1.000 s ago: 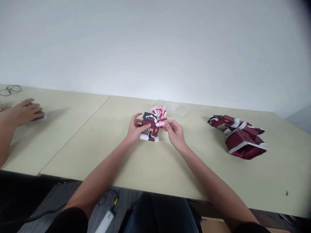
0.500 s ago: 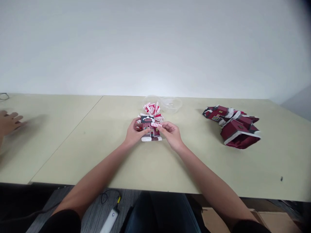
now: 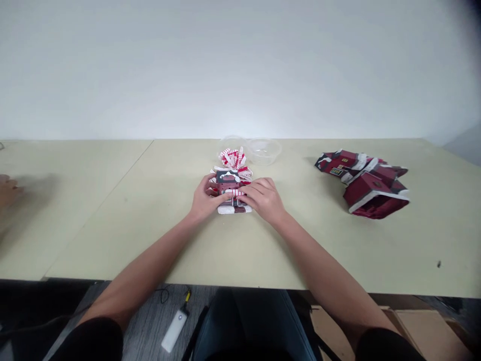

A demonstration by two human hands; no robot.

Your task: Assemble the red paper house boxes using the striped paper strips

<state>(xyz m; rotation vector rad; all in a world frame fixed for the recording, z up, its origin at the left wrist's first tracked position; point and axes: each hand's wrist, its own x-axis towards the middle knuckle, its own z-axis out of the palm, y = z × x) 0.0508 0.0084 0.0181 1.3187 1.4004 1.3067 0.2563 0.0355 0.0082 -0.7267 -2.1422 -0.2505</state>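
Note:
A small dark-red house (image 3: 228,184) with a white base stands upright near the middle of the table. My left hand (image 3: 205,197) grips its left side, thumb across the front. A red-and-white striped piece (image 3: 233,192) lies across the house's front, and the fingers of my right hand (image 3: 263,199) are closed on its right end. Directly behind the house is a pile of similar striped pieces (image 3: 232,158), partly inside a clear round container (image 3: 224,143).
A second clear container (image 3: 265,150) stands beside the first. Several dark-red houses (image 3: 370,188) lie heaped on the right of the table (image 3: 158,175). Another person's hand (image 3: 8,190) shows at the far left edge. A small dark object (image 3: 439,263) lies at the front right.
My right hand has turned over the house's front, bringing the striped piece left and level across it. The other person's hand has moved left. The whole view has shifted slightly.

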